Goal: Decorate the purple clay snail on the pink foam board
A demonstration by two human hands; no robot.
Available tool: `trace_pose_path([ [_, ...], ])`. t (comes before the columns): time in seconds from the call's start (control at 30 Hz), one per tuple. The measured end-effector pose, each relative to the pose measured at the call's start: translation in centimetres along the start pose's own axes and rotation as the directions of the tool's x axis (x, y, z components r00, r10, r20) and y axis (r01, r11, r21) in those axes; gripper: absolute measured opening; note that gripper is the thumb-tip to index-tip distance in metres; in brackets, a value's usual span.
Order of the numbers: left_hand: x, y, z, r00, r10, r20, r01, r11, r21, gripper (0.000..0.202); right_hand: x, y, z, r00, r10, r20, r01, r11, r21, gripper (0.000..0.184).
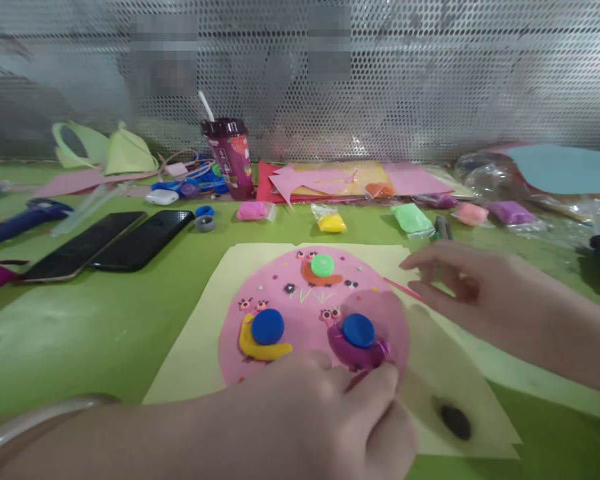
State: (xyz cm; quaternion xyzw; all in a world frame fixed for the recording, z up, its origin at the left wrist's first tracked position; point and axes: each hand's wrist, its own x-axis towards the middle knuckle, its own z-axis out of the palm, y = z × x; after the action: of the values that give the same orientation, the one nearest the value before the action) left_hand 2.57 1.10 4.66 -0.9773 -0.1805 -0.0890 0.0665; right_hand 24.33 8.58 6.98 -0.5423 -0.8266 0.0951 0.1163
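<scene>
A pink clay disc [300, 313] lies on a pale yellow sheet [200, 353]. On it sit three clay snails: an orange one with a green shell [321, 268], a yellow one with a blue shell [265, 331], and a purple one with a blue shell [359, 339]. My left hand [330, 420] is at the disc's near edge, fingers pinched together beside the purple snail; what they hold is hidden. My right hand [460, 287] hovers at the disc's right edge and pinches a thin pink stick [403, 289]. A black clay lump [455, 422] rests on the sheet's right corner.
Two black phones [115, 243] lie at left on the green table. A dark red cup with a straw [230, 157] stands at the back. Bagged clay pieces in pink [251, 211], yellow [331, 222], green [411, 218] and purple [510, 213] line the middle. Coloured paper [350, 179] lies behind.
</scene>
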Motion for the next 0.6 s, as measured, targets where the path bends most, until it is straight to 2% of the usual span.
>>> trace_pose_path([
  [0.07, -0.1, 0.0, 0.1, 1.000, 0.011, -0.010, -0.011, 1.000, -0.004, 0.034, 0.4, 0.9, -0.2, 0.999, 0.011, 0.031, -0.005, 0.986, -0.168, 0.029],
  [0.13, -0.1, 0.1, 0.1, 0.999, 0.016, -0.032, -0.017, 1.000, -0.026, 0.033, 0.7, 1.4, 0.0, 0.992, 0.052, 0.113, -0.025, 0.973, -0.229, 0.035],
  [0.23, 0.0, 0.1, 0.2, 0.998, 0.007, -0.065, -0.010, 0.999, -0.043, 0.035, 0.6, 1.8, 0.5, 0.981, 0.053, 0.186, -0.013, 0.978, -0.208, 0.030],
  [0.37, 0.1, 0.1, 0.2, 0.998, 0.002, -0.068, -0.004, 1.000, -0.029, 0.032, 0.6, 2.7, 1.4, 0.988, -0.034, 0.148, 0.061, 0.981, -0.181, 0.021],
  [0.47, -0.2, 0.2, 0.1, 0.998, 0.030, -0.048, -0.028, 0.998, 0.050, 0.027, 0.6, 3.2, 1.8, 0.984, -0.054, 0.170, 0.081, 0.984, -0.158, 0.024],
  [0.6, -0.4, 0.2, 0.0, 0.996, 0.081, -0.031, -0.077, 0.990, 0.119, 0.029, 0.7, 2.8, 1.7, 0.981, -0.037, 0.191, 0.065, 0.987, -0.144, 0.039],
])
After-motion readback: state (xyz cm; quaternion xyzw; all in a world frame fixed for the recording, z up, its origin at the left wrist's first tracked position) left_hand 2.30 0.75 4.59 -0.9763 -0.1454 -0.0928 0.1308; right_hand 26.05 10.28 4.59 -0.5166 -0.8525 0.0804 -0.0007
